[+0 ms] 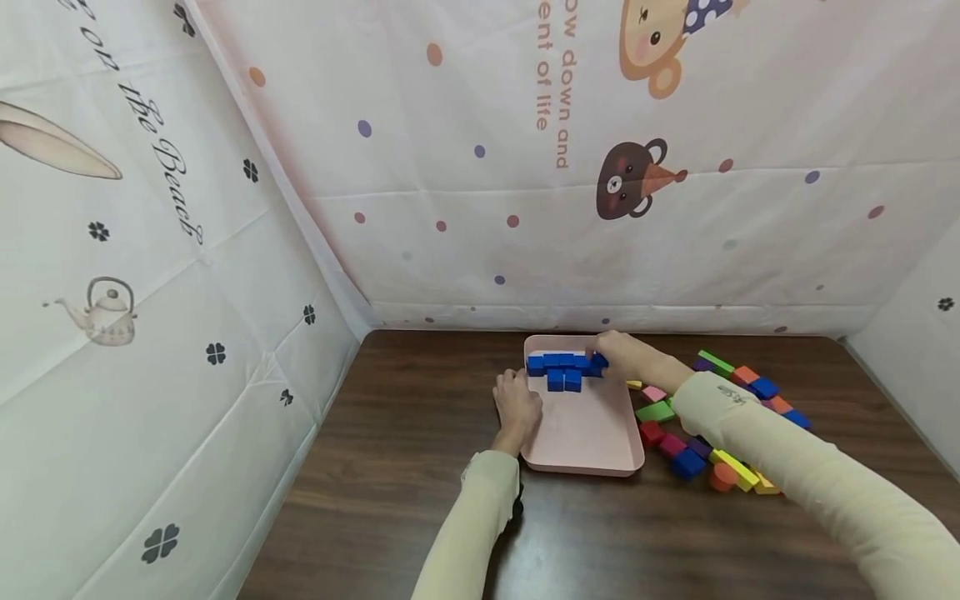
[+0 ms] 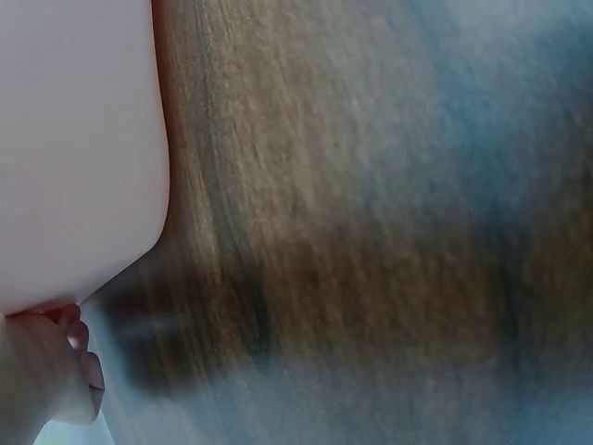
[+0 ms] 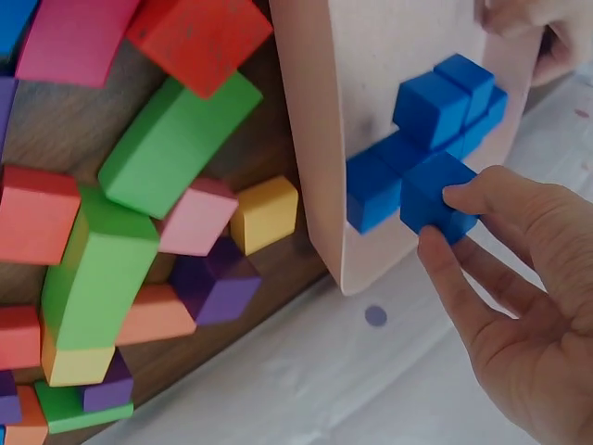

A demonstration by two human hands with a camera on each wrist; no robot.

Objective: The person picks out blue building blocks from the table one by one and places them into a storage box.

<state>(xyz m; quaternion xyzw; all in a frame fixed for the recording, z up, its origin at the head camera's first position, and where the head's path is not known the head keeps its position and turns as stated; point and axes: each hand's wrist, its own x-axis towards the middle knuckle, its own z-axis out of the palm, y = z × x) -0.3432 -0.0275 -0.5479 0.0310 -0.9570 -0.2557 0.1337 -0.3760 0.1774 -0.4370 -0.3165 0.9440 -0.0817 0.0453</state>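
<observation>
A pink tray (image 1: 588, 433) stands on the table. Along its left rim, my left hand (image 1: 517, 408) holds the wall, thumb on the inner side and fingers outside. In the left wrist view this hand (image 2: 60, 366) shows at the lower left, against the tray's outer wall (image 2: 83, 148). My right hand (image 3: 547, 269) pinches a blue cube (image 3: 428, 190) between thumb and fingers, over the far right corner of the tray. Several other blue cubes (image 3: 431, 107) lie in the tray, a row along the far end with two in front of its middle.
Right of the tray lie loose blocks of many colours, among them a green block (image 3: 181, 144), a red block (image 1: 651, 432) and an orange cylinder (image 1: 723, 477). The right forearm passes above some of them. A printed cloth wall (image 1: 450, 250) rises behind the table (image 1: 420, 417).
</observation>
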